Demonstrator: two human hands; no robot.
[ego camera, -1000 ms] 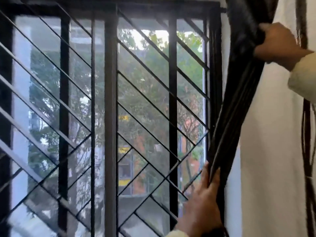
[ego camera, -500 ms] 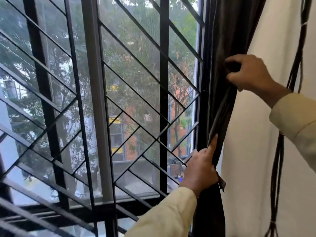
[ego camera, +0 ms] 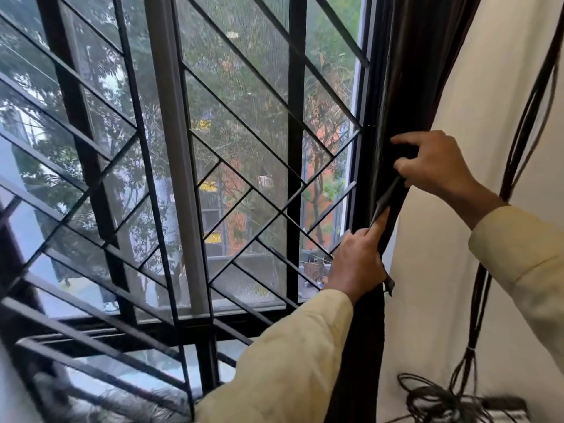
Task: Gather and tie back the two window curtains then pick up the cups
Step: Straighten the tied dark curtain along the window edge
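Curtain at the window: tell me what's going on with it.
A person in pale sleeves is gathering the dark curtain at the right edge of the barred window. The right hand grips the bunched folds higher up; the left hand holds them lower down, index finger pointing up along the fabric. The curtain is not yet tied back. Dark cables hang against the wall to its right. No cups are in view.

Home: grilled window (ego camera: 195, 178), curtain (ego camera: 406, 71).

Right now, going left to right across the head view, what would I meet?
Window grille → left hand → right hand, both holding the dark curtain → hanging cables.
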